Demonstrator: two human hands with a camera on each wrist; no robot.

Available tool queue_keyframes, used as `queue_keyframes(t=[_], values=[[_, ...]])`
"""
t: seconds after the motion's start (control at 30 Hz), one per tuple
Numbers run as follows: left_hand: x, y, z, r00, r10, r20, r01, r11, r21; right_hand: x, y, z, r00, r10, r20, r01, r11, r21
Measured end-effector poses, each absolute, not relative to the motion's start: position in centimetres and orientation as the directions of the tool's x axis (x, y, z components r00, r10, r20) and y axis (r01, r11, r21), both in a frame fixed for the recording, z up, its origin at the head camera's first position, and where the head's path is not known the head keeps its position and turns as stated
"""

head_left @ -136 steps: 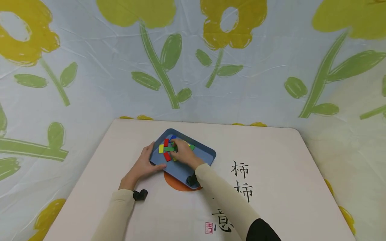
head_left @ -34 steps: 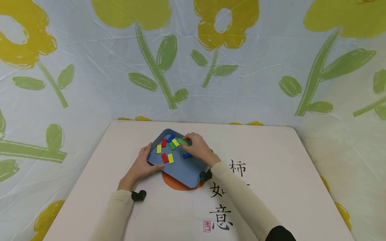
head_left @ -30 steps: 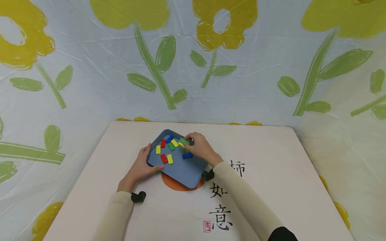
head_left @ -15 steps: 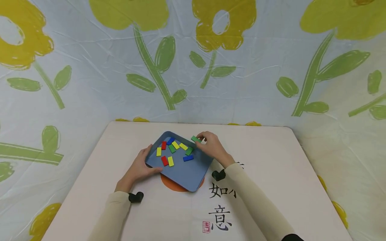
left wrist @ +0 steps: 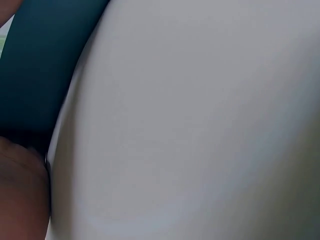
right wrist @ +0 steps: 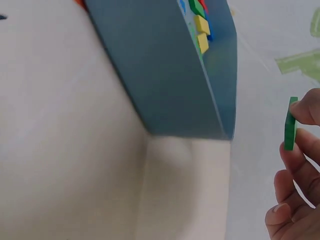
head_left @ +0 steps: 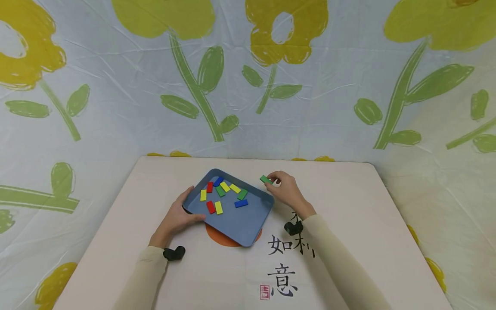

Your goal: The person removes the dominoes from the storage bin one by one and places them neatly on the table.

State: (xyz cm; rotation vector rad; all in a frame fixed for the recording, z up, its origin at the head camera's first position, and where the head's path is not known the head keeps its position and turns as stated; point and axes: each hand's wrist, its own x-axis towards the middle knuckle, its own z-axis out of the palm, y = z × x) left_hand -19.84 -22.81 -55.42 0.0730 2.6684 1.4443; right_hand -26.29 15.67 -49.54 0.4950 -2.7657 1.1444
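My left hand (head_left: 178, 217) grips the left corner of a blue-grey tray (head_left: 240, 228), thumb along the near edge. In the left wrist view, part of that hand (left wrist: 22, 190) shows against the dark tray side (left wrist: 40, 60). My right hand (head_left: 286, 189) pinches a small green block (head_left: 266, 179) just past the tray's far right rim. The right wrist view has this green block (right wrist: 290, 125) between thumb and fingers. Inside the tray lie several flat blocks, among them a red block (head_left: 211, 207), a yellow block (head_left: 218, 207), a blue block (head_left: 241, 203) and a green block (head_left: 242, 194).
The pale table (head_left: 329, 181) carries an orange printed shape (head_left: 221, 236) under the tray and black characters (head_left: 283, 280) at its right. A flower-patterned sheet (head_left: 329, 107) hangs behind the table and at both sides.
From among the blocks, my right hand has lifted the green block and carried it rightward over the tray's rim. The blocks left inside lie more spread out. My left hand keeps its hold.
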Motion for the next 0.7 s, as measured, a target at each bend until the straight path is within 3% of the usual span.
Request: queue_keyframes(t=[0.7], values=[[-18.8, -22.2, -55.3, -0.992, 0.101, -0.08, -0.011, 0.552, 0.834, -24.6, 20.7, -52.1, -0.989, -0.063, 0.134, -0.142, 0.664, -0.734]])
